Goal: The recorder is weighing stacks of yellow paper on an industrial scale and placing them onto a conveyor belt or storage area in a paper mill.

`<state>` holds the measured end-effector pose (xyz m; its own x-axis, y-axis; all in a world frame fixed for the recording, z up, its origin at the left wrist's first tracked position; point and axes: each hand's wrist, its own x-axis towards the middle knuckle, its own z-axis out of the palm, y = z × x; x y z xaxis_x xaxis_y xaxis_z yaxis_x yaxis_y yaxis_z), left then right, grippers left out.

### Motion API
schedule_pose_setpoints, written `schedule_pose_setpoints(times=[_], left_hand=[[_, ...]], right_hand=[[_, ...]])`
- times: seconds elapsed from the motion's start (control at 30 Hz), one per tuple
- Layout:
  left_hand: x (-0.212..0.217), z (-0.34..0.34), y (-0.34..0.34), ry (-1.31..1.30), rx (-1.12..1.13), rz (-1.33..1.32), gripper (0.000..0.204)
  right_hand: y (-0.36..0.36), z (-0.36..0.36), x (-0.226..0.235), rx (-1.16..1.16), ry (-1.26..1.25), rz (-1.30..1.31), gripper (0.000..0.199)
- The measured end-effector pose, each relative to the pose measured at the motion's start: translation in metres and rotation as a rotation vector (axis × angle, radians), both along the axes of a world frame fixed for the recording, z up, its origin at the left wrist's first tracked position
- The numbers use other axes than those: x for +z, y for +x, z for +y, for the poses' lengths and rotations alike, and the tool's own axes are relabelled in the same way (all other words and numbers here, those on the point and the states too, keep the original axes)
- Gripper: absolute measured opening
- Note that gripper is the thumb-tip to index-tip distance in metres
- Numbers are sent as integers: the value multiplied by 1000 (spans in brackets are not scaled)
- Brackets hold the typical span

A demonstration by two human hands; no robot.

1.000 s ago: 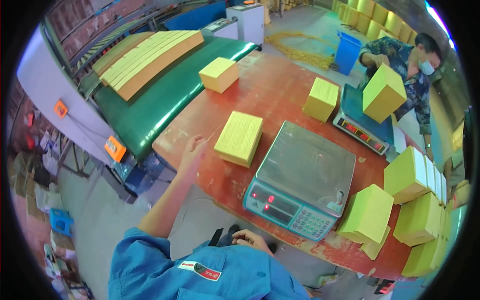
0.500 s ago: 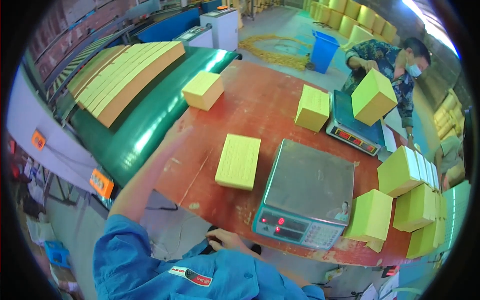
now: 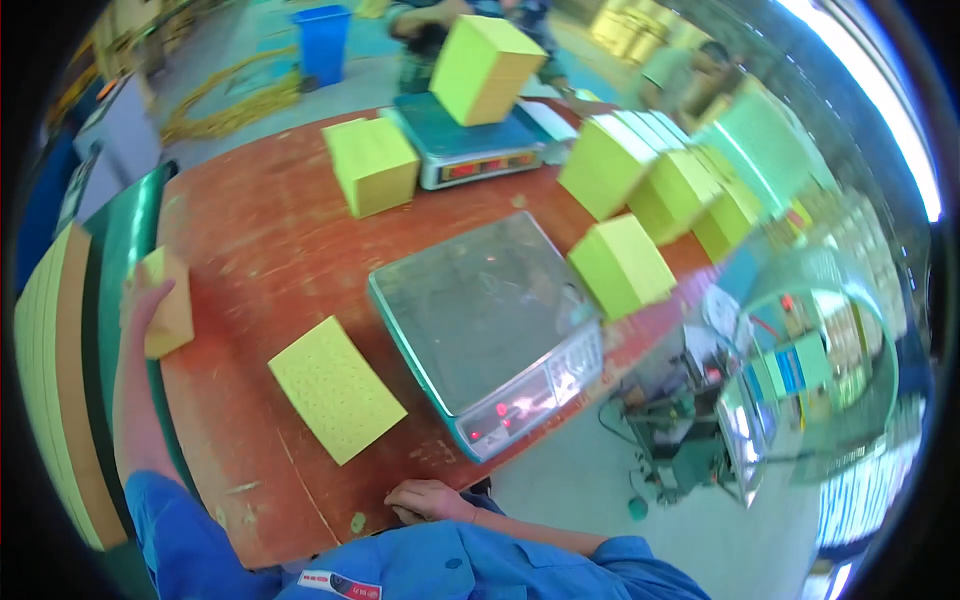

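Note:
At the left side of the table, my left hand [image 3: 142,298] is on a yellow block [image 3: 175,310] that looks like a paper stack. Its thumb lies across the block's face and the fingers are round the left edge, partly hidden. My right hand [image 3: 432,500] rests at the table's front edge with curled fingers; anything inside them is hidden. Between the hands another yellow block [image 3: 337,390] lies flat, its top finely dimpled. Right of it stands a weighing scale [image 3: 485,310] with a bare metal plate and lit red digits. A yellow block [image 3: 622,265] stands beside the scale.
A green conveyor belt [image 3: 130,235] carrying a long row of yellow slabs [image 3: 50,370] runs along the left edge. Across the red table [image 3: 250,230], a co-worker holds a yellow block [image 3: 485,70] on a second scale [image 3: 475,160]. Several blocks [image 3: 610,165] stand at the far right.
My view has swung to the right. My left hand has reached forward from bare table to the block beside the belt. My right hand now lies at the table edge.

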<state>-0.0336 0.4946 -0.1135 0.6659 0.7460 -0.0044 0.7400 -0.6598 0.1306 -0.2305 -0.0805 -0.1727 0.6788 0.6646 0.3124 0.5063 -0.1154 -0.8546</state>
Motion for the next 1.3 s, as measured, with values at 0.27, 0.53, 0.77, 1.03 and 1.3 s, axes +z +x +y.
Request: schedule_pose_setpoints(times=[0.27, 0.53, 0.77, 1.03, 1.3], left_hand=[[15, -74, -44, 9, -48, -10, 100], [28, -222, -198, 43, -133, -38, 99], [38, -375, -308, 54, -113, -3, 95], [17, -438, -382, 64, -75, -260, 94], [52, -488, -362, -1510, 36, -1372, 66]], right_hand=[[-10, -11, 8, 20, -4, -24, 16], [-22, -18, 16, 160, 76, 469, 12], [-64, -32, -64, 384, 99, 1648, 38], [-73, 1, -41, 726, 43, 1541, 58], [-32, -71, 84, 596, 193, 471, 75]])
